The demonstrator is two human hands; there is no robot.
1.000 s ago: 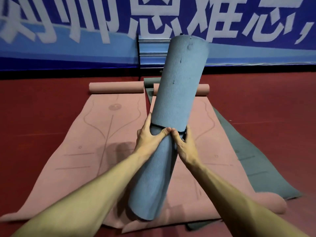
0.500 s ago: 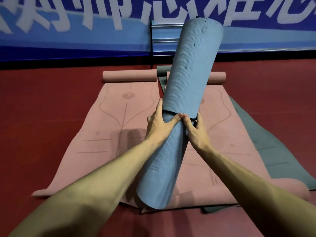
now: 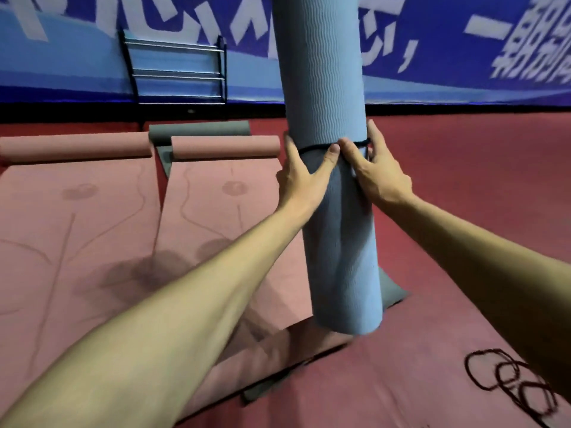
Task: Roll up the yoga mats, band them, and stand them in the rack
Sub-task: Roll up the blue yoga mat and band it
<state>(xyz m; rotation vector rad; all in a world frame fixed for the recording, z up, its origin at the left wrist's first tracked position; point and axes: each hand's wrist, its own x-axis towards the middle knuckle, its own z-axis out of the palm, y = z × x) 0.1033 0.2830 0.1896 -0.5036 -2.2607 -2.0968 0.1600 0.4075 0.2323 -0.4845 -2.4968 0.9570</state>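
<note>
Head view: grips the blue mat roll [image 3: 327, 88] at mid-height with the left hand [image 3: 304, 177], fingers [image 3: 289, 151] wrapped round its left side, thumb on the thin black band [image 3: 312, 147], and with the right hand [image 3: 375, 171], fingers [image 3: 374, 134] curled round the right side, touching that band. Ribbed cylinder, upright, lower end by the flat pink mat [image 3: 216, 227] corner. Loose black loops [image 3: 509, 384] on the red floor [image 3: 463, 211].

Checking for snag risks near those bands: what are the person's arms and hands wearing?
Nothing visible. The left hand and right hand are ungloved, with no rings, watch or wristband showing; both forearms are bare, with no sleeves in view.
</note>
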